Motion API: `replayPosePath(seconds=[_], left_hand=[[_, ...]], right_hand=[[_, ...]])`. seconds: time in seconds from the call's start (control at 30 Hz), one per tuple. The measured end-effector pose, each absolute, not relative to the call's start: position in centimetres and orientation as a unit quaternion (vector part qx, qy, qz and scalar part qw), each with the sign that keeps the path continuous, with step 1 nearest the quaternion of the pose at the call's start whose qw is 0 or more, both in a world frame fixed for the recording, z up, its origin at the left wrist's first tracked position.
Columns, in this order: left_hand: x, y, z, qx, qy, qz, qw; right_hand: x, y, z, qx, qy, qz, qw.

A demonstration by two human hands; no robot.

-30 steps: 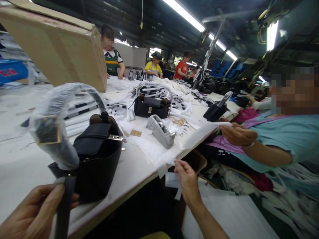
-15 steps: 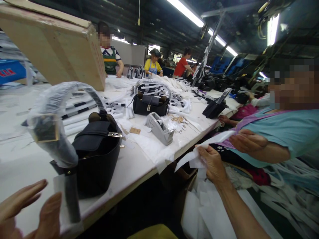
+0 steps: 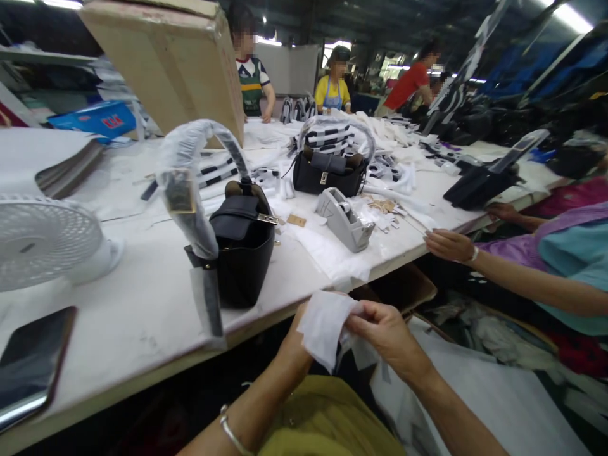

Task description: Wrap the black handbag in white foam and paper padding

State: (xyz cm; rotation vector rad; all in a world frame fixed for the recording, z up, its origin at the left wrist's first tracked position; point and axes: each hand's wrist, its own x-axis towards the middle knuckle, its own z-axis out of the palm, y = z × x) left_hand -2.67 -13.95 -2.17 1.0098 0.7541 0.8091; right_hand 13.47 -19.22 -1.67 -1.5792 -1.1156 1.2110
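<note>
Over the table's front edge, a white sheet of thin, tissue-like paper [image 3: 327, 326] is bunched between my two hands. My right hand [image 3: 387, 332] pinches its right side between thumb and fingers. My left hand [image 3: 297, 335] is at the sheet's left side, closed behind it; the paper covers most of its fingers. Beyond my hands stands a black handbag [image 3: 242, 247] with a metal clasp. Its raised handle [image 3: 185, 183] is wrapped in clear film, and a wrapped strap end hangs at its front. A grey tape dispenser [image 3: 344, 221] sits right of the bag.
Another black handbag [image 3: 332, 174] stands farther back, beside a brown carton [image 3: 175, 69]. A white fan [image 3: 47, 244] and a phone [image 3: 35, 364] lie left. At right, a co-worker's hand [image 3: 449, 245] reaches over the table edge near a third dark bag [image 3: 482, 183]. White sheets [image 3: 456, 373] lie below right.
My left hand has moved from open beside the near handbag to the white sheet. My right hand has drawn its sheet away from the co-worker toward my lap. The view has turned left.
</note>
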Motion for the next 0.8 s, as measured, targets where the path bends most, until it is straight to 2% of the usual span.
replayPosePath(seconds=[0.23, 0.43, 0.5, 0.67, 0.73, 0.8], left_hand=[[-2.5, -13.8, -2.7, 0.259, 0.345, 0.44, 0.787], [-3.7, -13.3, -2.0, 0.25, 0.343, 0.435, 0.794], [-4.3, -13.5, -1.8, 0.27, 0.344, 0.428, 0.791], [-6.0, -14.3, -1.5, 0.323, 0.38, 0.39, 0.774], [-6.5, -14.6, -1.6, 0.33, 0.399, 0.382, 0.766], [-7.0, -14.8, -1.9, 0.334, 0.408, 0.38, 0.76]], right_hand=[[13.0, -19.4, -2.6, -0.622, -0.416, 0.533, 0.394], [15.0, -20.0, -2.8, -0.612, -0.396, 0.582, 0.36], [16.5, -19.9, -3.0, -0.631, -0.343, 0.567, 0.403], [20.8, -18.7, -1.7, -0.637, -0.204, 0.443, 0.596], [21.4, -18.5, -0.7, -0.622, -0.205, 0.427, 0.623], [20.6, -18.4, 0.1, -0.627, -0.257, 0.432, 0.596]])
